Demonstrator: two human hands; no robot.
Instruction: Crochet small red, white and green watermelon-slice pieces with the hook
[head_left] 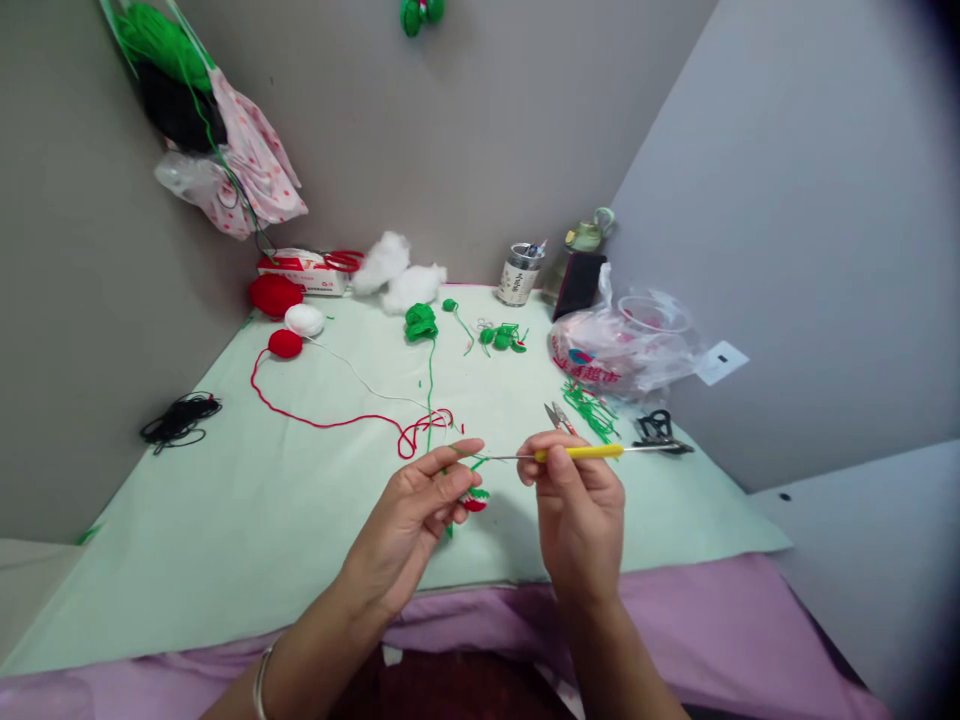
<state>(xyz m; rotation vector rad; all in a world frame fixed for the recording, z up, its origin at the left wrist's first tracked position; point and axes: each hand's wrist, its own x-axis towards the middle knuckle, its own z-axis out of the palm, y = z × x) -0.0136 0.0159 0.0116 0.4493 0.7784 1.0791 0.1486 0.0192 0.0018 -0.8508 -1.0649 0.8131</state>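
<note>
Purple cloth (675, 610): it is lying along the near edge, below both wrists.
Left hand (409, 510): thumb and fingers are pinching the crocheted piece (475, 502), red, white and green, with the forefinger reaching out above it.
Right hand (581, 510): fingers are gripping the yellow-handled hook (581, 452), its slim shaft pointing left.
Hook tip: it is meeting green yarn beside the left fingertips; whether a loop is sitting on it is too small to tell.
Good handling: by my judgement, pinching close to the working stitch, holding even tension over the forefinger and turning the hook's throat downward when drawing through would be helping.
Red yarn (409, 435): loose coils are lying just beyond the left hand, so keeping them off the green would be wise.
Thread snips (559, 415): they are lying beyond the right hand.
Green yarn bundle (421, 322): it is resting farther back, its strand running toward the hands.
White stuffing (382, 262): it is sitting near the back wall.
</note>
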